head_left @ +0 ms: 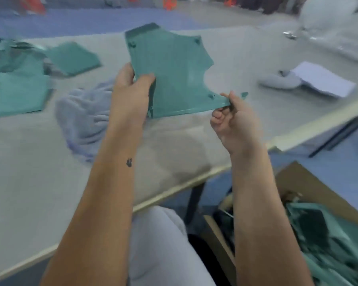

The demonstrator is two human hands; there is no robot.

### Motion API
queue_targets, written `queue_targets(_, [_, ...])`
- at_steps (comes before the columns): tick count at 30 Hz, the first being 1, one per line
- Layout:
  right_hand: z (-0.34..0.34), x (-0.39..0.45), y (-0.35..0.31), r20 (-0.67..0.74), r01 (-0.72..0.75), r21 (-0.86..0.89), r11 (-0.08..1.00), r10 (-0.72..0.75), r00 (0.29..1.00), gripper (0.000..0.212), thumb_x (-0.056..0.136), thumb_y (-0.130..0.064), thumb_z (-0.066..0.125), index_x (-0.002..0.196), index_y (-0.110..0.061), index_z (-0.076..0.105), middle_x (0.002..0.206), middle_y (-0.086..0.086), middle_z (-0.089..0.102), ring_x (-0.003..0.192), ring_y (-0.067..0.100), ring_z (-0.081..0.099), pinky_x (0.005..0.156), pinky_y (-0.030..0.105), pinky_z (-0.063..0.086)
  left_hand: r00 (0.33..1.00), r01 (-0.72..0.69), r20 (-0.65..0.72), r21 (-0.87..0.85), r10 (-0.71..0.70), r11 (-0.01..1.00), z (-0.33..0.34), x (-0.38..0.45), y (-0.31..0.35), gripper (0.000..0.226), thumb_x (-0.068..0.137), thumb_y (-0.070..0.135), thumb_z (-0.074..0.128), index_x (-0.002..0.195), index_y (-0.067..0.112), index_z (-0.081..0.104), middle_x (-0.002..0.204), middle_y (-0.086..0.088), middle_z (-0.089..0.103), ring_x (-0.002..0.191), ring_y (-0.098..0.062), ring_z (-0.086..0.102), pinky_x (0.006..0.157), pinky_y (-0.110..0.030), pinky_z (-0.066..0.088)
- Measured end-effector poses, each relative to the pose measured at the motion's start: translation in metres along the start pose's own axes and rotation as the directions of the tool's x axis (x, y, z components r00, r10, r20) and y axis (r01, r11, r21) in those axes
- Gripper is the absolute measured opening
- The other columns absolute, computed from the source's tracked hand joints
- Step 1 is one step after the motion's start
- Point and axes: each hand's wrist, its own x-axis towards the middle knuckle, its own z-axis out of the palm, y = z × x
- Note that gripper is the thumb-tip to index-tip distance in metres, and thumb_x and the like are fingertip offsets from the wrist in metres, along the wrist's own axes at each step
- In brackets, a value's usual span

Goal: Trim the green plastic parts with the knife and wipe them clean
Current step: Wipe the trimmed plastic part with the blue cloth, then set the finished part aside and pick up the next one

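Observation:
I hold one flat green plastic part [174, 73] up above the grey table [29, 172]. My left hand [130, 93] grips its left edge, thumb on the face. At the lower right corner my right hand [234, 120] pinches the part; a dark thing shows inside that fist, and I cannot tell whether it is the knife. A pale blue-grey cloth [85, 118] lies crumpled on the table just left of my left forearm.
More green parts [17, 87] lie at the table's left, one flat piece [73, 57] behind them. A white paper pad [324, 81] and a grey object lie at the right. A cardboard box [298, 182] of green parts stands below the table's right edge.

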Motion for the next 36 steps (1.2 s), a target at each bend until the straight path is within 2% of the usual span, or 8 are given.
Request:
queue_targets(4, [-0.095, -0.037, -0.062, -0.284, 0.165, -0.011, 0.986, -0.161, 0.945, 0.030, 0.103, -0.023, 0.039, 0.078, -0.013, 0.050, 0.044, -0.003, 0.045, 0.034, 0.008, 0.039, 0.035, 0.016, 0.030, 0.914, 0.011, 0.404, 0.087, -0.045, 0.996, 0.098, -0.039, -0.027, 0.029, 0.096, 0.004, 0.048, 0.094, 0.029, 0.061, 0.077, 0.019, 0.071, 0.072, -0.002, 0.068, 0.065, -0.027, 0.058])
queue_targets(8, [-0.188, -0.083, -0.097, -0.557, 0.218, -0.097, 0.971, -0.235, 0.797, 0.034, 0.104, -0.026, 0.034, 0.073, -0.015, 0.043, 0.053, 0.002, 0.041, 0.031, 0.007, 0.036, 0.034, 0.015, 0.024, 0.668, 0.116, 0.713, 0.183, -0.213, 0.976, 0.174, -0.091, -0.066, 0.027, 0.101, 0.006, 0.045, 0.102, 0.029, 0.058, 0.082, 0.019, 0.069, 0.066, 0.002, 0.068, 0.053, -0.020, 0.055])
queue_targets(14, [-0.287, -0.134, -0.087, -0.779, 0.167, -0.121, 0.978, -0.198, 0.595, 0.022, 0.103, -0.023, 0.036, 0.083, -0.018, 0.043, 0.067, 0.003, 0.039, 0.032, 0.008, 0.032, 0.031, 0.015, 0.021, 0.327, 0.017, 0.848, 0.436, -0.417, 0.900, 0.223, -0.140, -0.121, 0.022, 0.103, 0.025, 0.043, 0.111, 0.045, 0.051, 0.101, 0.022, 0.063, 0.082, -0.003, 0.066, 0.058, -0.029, 0.060])
queue_targets(19, [-0.313, -0.144, -0.059, -0.876, -0.015, -0.181, 0.983, -0.154, 0.457, 0.015, 0.099, -0.019, 0.049, 0.087, -0.009, 0.048, 0.068, 0.004, 0.045, 0.038, 0.011, 0.040, 0.032, 0.019, 0.029, 0.342, 0.204, 0.659, 0.644, -0.670, 0.738, 0.209, -0.166, -0.184, 0.021, 0.104, 0.019, 0.041, 0.124, 0.020, 0.048, 0.120, -0.007, 0.061, 0.077, -0.021, 0.068, 0.049, -0.029, 0.057])
queue_targets(23, [-0.310, -0.136, -0.026, -0.915, -0.088, -0.242, 0.966, -0.197, 0.352, 0.021, 0.100, -0.023, 0.050, 0.088, -0.006, 0.051, 0.069, 0.005, 0.053, 0.043, 0.010, 0.050, 0.042, 0.022, 0.043, 0.396, 0.289, 0.445, 0.770, -0.803, 0.569, 0.180, -0.177, -0.226, 0.043, 0.101, 0.014, 0.047, 0.142, 0.015, 0.035, 0.126, -0.012, 0.054, 0.100, -0.036, 0.065, 0.085, -0.049, 0.057])
queue_targets(26, [-0.304, -0.126, 0.001, -0.939, -0.072, -0.216, 0.974, -0.187, 0.289, 0.024, 0.101, -0.030, 0.046, 0.086, -0.010, 0.045, 0.077, 0.009, 0.056, 0.052, 0.016, 0.056, 0.051, 0.027, 0.050, 0.435, 0.082, 0.433, 0.854, -0.789, 0.514, 0.160, -0.178, -0.234, 0.061, 0.097, 0.031, 0.052, 0.151, 0.022, 0.025, 0.131, -0.013, 0.055, 0.114, -0.033, 0.059, 0.088, -0.037, 0.052])
queue_targets(32, [-0.284, -0.116, 0.025, -0.977, 0.070, 0.052, 0.996, 0.036, 0.209, 0.021, 0.095, -0.021, 0.055, 0.107, -0.003, 0.052, 0.084, 0.011, 0.056, 0.055, 0.021, 0.052, 0.044, 0.029, 0.044, 0.236, 0.032, 0.488, 0.860, -0.840, 0.509, 0.154, -0.178, -0.217, 0.033, 0.103, 0.035, 0.042, 0.132, 0.023, 0.052, 0.124, 0.001, 0.061, 0.112, -0.019, 0.057, 0.093, -0.035, 0.046])
queue_targets(36, [-0.241, -0.100, 0.019, -0.942, 0.106, -0.165, 0.981, -0.189, 0.277, 0.010, 0.094, -0.013, 0.048, 0.084, -0.013, 0.047, 0.069, 0.004, 0.044, 0.055, 0.017, 0.036, 0.053, 0.030, 0.031, 0.225, -0.019, 0.578, 0.807, -0.784, 0.590, 0.168, -0.172, -0.183, 0.033, 0.104, 0.034, 0.039, 0.132, 0.023, 0.053, 0.114, 0.003, 0.065, 0.102, -0.016, 0.061, 0.083, -0.031, 0.045])
